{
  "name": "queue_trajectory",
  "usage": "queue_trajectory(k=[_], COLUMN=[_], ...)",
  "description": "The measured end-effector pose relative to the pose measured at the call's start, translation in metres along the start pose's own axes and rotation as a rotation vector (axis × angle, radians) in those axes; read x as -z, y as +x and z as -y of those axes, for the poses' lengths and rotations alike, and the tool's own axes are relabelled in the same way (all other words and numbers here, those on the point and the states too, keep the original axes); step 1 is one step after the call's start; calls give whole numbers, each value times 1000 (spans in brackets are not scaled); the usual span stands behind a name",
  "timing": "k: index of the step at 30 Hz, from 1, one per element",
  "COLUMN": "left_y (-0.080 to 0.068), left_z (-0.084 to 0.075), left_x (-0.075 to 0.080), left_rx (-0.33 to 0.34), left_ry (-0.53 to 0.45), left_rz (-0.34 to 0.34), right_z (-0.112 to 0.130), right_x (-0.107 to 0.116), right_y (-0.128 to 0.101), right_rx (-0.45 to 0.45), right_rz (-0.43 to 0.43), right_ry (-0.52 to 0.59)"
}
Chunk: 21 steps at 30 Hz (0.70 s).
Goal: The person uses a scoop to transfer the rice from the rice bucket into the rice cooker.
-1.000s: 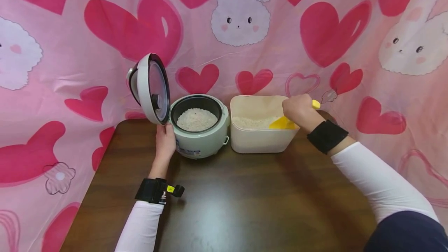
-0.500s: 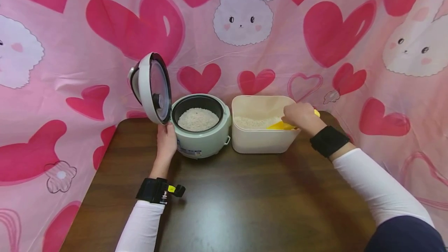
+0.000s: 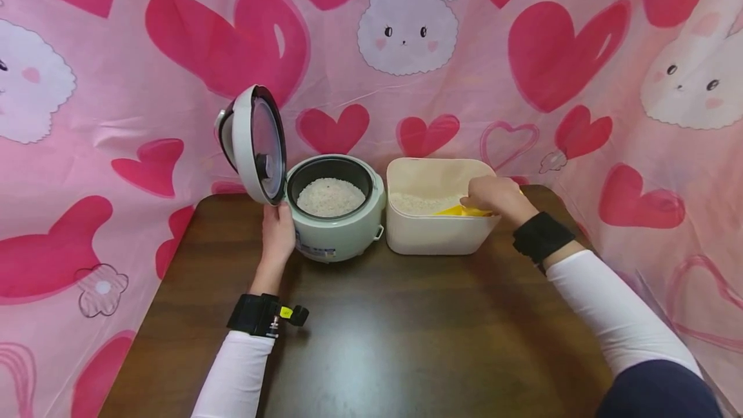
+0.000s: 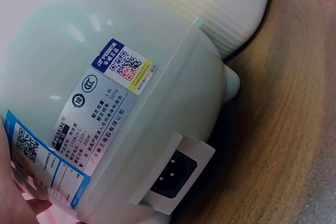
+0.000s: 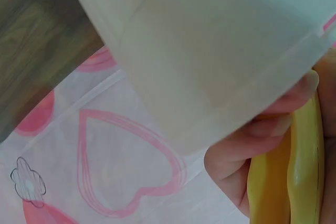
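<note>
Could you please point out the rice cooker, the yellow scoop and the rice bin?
rice cooker (image 3: 336, 237), head view, front of its body.
yellow scoop (image 3: 458, 211), head view, its bowl.
rice bin (image 3: 429, 237), head view, front wall.

a dark wooden table (image 3: 371, 340) with a soft glare on it — behind and around it hangs a pink curtain (image 3: 116, 102) printed with red hearts, white bunnies and little outlined flowers.
</note>
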<state>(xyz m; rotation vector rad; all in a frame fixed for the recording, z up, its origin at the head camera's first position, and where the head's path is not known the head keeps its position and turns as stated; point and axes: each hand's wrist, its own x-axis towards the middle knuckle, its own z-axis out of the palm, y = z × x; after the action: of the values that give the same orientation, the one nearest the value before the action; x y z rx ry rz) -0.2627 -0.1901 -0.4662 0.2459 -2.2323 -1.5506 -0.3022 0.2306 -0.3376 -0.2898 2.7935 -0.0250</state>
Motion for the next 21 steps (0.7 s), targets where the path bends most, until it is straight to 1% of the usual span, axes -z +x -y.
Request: queue_trajectory(k=[5, 13, 15, 19, 21], left_y=[1, 0, 0, 0, 1], left_z=[0, 2, 2, 2, 1], left_x=[-1, 0, 0, 1, 1], left_rx=[11, -9, -12, -11, -12], left_ry=[1, 4, 2, -7, -18], left_rz=[9, 10, 6, 5, 4], right_z=[2, 4, 6, 9, 4], right_x=[-4, -11, -13, -15, -19], right_y=[4, 8, 10, 17, 26], right_rx=[0, -2, 5, 57, 70], right_rz=[13, 38, 39, 31, 32], right_ry=[38, 119, 135, 136, 139])
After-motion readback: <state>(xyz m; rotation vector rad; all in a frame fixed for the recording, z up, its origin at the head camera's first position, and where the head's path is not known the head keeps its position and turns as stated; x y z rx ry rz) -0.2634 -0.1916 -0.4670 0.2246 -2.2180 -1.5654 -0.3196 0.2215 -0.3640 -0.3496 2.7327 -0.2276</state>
